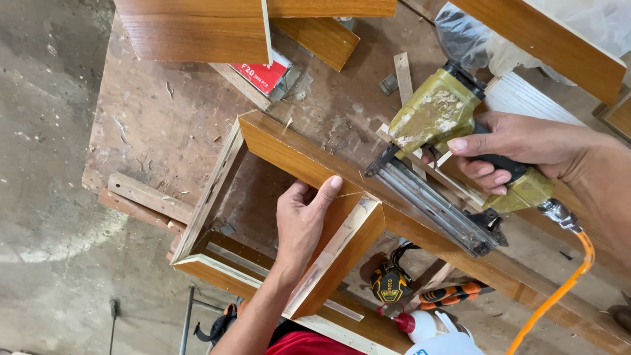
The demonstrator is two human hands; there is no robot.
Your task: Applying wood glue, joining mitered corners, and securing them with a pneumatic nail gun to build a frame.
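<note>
Beneath the left hand point(301, 220) lies a short wooden divider board point(338, 253), its honey-coloured face up and its pale edge toward the viewer; the fingers point(327, 190) lie flat and extended along the board, pressing it rather than clasping it, with the fingertips at the joint where the board meets the long rail of the wooden frame point(276, 148). Right of those fingertips, the nose of the pneumatic nail gun point(447, 151) rests against the same rail, just beside the joint. Right hand point(519, 148) wraps the gun's dark grip, fingers curled closed around it, thumb lying along the olive-green body; whether a finger bears on the trigger cannot be told. From the butt of the gun, behind the right hand, an orange air hose point(559, 292) runs down toward the lower edge of the view. Frame and gun rest on a worn wooden table point(151, 125) scattered with offcuts. Beyond the fingers, at the far side of the table, lie wood-veneer panels point(197, 29) and a red box point(263, 73). Below the right hand, under the rail, a yellow-and-black tape measure point(391, 284) and an orange-handled tool point(450, 294) are visible
</note>
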